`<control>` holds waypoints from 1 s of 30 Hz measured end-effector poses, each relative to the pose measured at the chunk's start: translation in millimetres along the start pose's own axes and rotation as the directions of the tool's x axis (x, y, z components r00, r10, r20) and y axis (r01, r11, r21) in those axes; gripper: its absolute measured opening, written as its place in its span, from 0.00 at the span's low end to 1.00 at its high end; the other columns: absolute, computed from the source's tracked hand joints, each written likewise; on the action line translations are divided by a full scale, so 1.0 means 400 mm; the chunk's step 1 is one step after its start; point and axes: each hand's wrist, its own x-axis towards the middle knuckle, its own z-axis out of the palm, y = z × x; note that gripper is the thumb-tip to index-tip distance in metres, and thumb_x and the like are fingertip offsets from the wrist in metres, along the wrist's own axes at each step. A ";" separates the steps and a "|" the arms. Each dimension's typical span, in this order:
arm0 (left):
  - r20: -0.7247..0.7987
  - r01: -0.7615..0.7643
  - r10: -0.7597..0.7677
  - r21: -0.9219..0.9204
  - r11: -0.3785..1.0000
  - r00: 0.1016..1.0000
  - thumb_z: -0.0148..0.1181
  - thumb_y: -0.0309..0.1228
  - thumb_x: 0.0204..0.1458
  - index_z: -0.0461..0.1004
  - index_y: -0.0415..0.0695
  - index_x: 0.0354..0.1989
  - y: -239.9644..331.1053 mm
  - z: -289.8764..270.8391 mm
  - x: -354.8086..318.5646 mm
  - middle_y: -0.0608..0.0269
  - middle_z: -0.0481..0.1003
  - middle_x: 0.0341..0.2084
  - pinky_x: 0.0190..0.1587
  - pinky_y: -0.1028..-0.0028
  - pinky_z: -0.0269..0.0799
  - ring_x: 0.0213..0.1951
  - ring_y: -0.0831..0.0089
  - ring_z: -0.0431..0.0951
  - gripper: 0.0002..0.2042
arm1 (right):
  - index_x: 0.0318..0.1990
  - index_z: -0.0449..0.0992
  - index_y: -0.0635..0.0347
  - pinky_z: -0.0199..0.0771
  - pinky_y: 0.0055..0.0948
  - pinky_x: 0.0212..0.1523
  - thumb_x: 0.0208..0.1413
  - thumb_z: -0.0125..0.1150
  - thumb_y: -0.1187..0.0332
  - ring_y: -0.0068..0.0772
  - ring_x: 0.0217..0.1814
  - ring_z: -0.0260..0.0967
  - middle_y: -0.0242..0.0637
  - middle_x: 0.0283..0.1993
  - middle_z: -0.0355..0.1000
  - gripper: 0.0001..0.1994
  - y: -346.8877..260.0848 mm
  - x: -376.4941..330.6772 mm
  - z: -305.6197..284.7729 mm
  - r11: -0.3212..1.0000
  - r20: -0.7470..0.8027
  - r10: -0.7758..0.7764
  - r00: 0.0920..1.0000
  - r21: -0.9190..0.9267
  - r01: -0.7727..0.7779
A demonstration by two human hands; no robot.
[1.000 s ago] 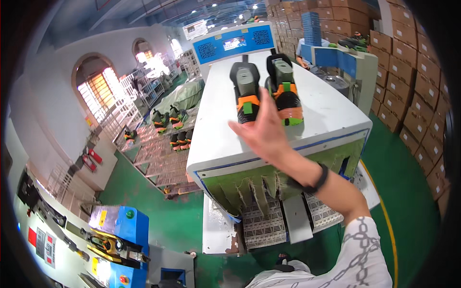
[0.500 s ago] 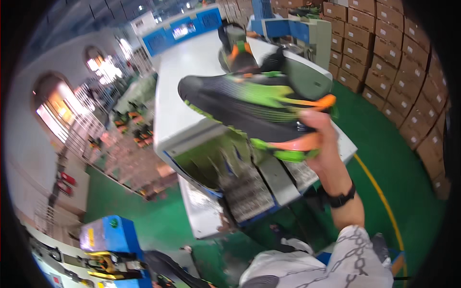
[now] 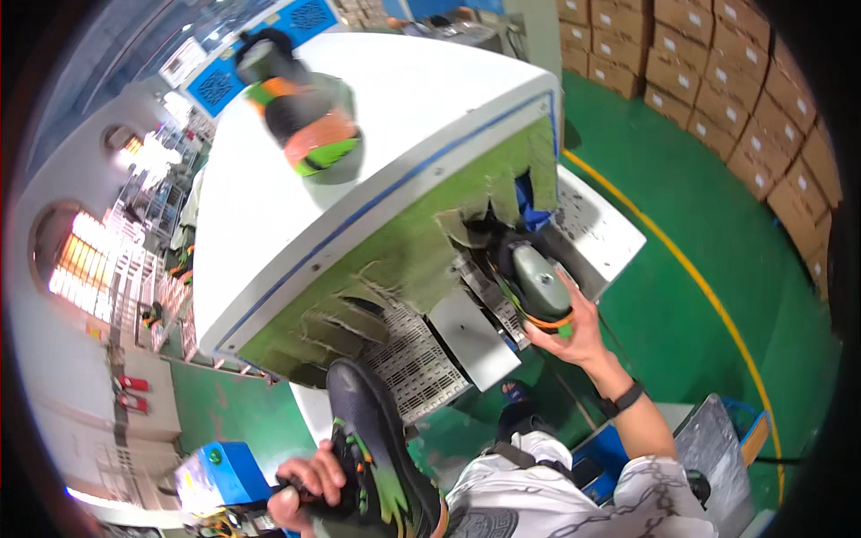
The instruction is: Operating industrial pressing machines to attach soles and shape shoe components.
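Observation:
In my right hand (image 3: 578,327) is a sneaker (image 3: 513,285), held by its heel, with a grey-green shoe last (image 3: 540,280) filling its opening. The toe points into the slit green curtain (image 3: 395,260) at the mouth of a white machine (image 3: 421,99), and part of it is hidden there. Low in the picture my left hand (image 3: 309,489) is closed around a second sneaker (image 3: 387,466), dark with green and orange patches, toe upward. A third sneaker (image 3: 309,121) with a last in it stands on top of the machine.
Perforated metal conveyor belt (image 3: 417,368) runs out beneath the curtain. Stacked cardboard boxes (image 3: 717,99) line the right side, beyond a yellow floor line (image 3: 682,255). At the lower left is a blue machine (image 3: 224,475); a grey panel (image 3: 713,453) stands at the lower right.
My right hand has brought its sneaker down from above the machine top to the curtain. My left hand has come into view with another sneaker. The view has shifted closer to the machine.

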 end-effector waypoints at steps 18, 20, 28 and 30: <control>-0.298 0.374 -0.238 0.591 0.715 0.925 0.66 0.33 0.47 0.58 0.36 0.61 -0.242 0.093 0.271 0.55 0.67 0.53 0.60 0.70 0.58 0.55 0.68 0.66 0.34 | 0.44 0.71 0.69 0.74 0.39 0.40 0.46 0.61 0.75 0.43 0.40 0.71 0.45 0.38 0.74 0.16 -0.227 -0.042 0.071 0.742 0.099 -0.241 0.965 0.659 0.118; -0.363 0.398 -0.215 0.569 0.720 0.907 0.71 0.29 0.43 0.48 0.34 0.66 -0.228 0.113 0.161 0.53 0.60 0.60 0.64 0.69 0.52 0.63 0.65 0.58 0.44 | 0.41 0.72 0.69 0.74 0.36 0.41 0.46 0.62 0.74 0.43 0.38 0.73 0.44 0.34 0.75 0.13 -0.303 -0.009 0.139 0.618 0.352 -0.254 0.901 0.775 -0.128; -0.398 0.444 -0.272 0.444 0.779 0.876 0.62 0.24 0.50 0.63 0.38 0.59 -0.071 0.096 -0.182 0.57 0.74 0.51 0.61 0.66 0.62 0.56 0.64 0.72 0.27 | 0.41 0.71 0.70 0.69 0.26 0.26 0.44 0.61 0.74 0.33 0.33 0.70 0.40 0.35 0.71 0.15 -0.748 -0.162 0.317 0.071 0.143 -0.602 0.786 0.990 -0.126; -0.455 0.448 -0.200 0.541 0.712 0.868 0.61 0.27 0.51 0.65 0.38 0.57 -0.038 0.097 -0.313 0.54 0.74 0.49 0.56 0.66 0.66 0.52 0.57 0.74 0.23 | 0.43 0.72 0.70 0.70 0.28 0.27 0.43 0.59 0.73 0.36 0.34 0.70 0.41 0.36 0.70 0.17 -0.864 -0.152 0.288 0.016 0.136 -0.861 0.490 0.970 -0.242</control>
